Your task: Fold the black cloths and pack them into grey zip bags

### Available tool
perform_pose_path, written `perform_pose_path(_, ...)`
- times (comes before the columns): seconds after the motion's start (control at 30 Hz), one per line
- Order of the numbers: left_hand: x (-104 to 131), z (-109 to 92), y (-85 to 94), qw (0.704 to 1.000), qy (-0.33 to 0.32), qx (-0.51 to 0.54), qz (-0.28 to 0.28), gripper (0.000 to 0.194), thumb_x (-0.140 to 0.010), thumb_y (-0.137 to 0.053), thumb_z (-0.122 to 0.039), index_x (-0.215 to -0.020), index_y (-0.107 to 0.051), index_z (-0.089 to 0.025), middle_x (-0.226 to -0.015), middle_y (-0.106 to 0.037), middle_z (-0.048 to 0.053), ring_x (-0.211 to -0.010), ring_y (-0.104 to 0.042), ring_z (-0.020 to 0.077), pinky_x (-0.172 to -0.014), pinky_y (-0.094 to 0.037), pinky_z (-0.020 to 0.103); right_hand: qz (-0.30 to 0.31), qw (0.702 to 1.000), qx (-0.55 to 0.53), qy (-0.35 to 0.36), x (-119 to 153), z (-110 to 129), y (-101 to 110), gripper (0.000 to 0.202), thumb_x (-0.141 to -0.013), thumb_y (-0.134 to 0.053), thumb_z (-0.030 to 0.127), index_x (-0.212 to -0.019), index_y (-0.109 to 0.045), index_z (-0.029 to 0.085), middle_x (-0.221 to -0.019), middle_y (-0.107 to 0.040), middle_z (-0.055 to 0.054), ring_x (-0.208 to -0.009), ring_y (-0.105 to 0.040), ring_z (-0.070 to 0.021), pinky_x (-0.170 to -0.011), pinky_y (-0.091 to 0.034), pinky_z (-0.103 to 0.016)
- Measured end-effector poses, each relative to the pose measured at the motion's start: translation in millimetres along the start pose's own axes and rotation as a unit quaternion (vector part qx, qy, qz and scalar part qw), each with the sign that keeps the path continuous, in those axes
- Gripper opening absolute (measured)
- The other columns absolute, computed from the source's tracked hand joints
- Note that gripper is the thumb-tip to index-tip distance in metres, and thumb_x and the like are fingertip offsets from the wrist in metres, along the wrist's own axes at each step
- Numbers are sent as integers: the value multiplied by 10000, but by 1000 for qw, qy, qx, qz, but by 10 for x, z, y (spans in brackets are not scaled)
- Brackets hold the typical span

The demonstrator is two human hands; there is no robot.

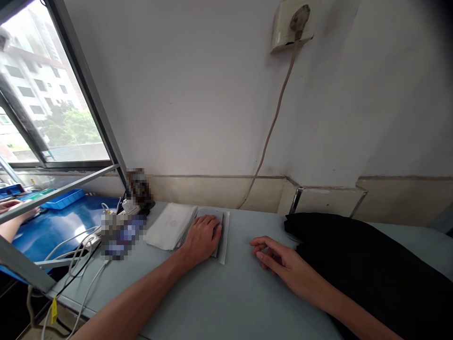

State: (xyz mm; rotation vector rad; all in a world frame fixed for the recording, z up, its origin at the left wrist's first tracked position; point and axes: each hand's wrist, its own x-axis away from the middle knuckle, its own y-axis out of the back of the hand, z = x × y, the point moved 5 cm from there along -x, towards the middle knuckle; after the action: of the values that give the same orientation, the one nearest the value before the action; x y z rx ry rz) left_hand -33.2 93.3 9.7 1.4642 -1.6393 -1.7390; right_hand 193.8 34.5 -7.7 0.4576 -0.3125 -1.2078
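My left hand lies palm down on a flat grey item, its fingers slightly bent over the top. Under and beside that item, a clear plastic sleeve shows along the right. To the left of the hand is a stack of thin white packets, partly tucked behind my wrist. My right hand is over the grey tabletop, fingers loosely curled and apart, with nothing visible in them. Black cloth lies close to its right.
A blurred-out phone-like device and a power strip with white cables sit at the left. Beyond a metal frame, another person's hand is over a blue table. A cord hangs from the wall socket.
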Motion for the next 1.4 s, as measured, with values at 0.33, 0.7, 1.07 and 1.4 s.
perform_pose_path(0.33, -5, -72, 31, 998, -60, 3, 18, 393, -1113, -330, -321, -1292, -663, -214, -1302, -712, 62, -1233, -612, 256, -1132, -411, 459, -1, 1000, 2, 1, 10, 43, 8, 462, -1004, -487, 620, -1245, -631, 253, -1025, -706, -60, -844, -655, -224, -744, -547, -348)
perform_pose_path(0.7, -7, -91, 23, 995, -94, 9, 17, 284, -1097, -411, -241, -1184, -680, -209, -1135, -704, 59, -1077, -612, 244, -989, -485, 417, 6, 1000, 9, 0, 26, 50, 5, 475, -1009, -467, 634, -1242, -612, 246, -1022, -685, -57, -858, -646, -222, -761, -536, -354)
perform_pose_path(1.07, -8, -101, 18, 995, -94, -24, 11, 276, -1100, -420, -248, -1144, -688, -204, -1023, -682, 56, -983, -571, 246, -894, -467, 398, 4, 1000, 11, 2, 2, 2, 1, 469, -1013, -479, 612, -1277, -606, 245, -1032, -691, -52, -854, -634, -213, -761, -519, -343)
perform_pose_path(1.4, -5, -91, -1, 996, -87, -21, 8, 263, -1092, -437, -238, -1120, -696, -198, -985, -718, 53, -956, -578, 257, -872, -446, 398, 4, 1000, 16, 0, 23, 22, 13, 466, -1007, -472, 627, -1244, -612, 251, -1006, -696, -46, -843, -634, -214, -744, -517, -335)
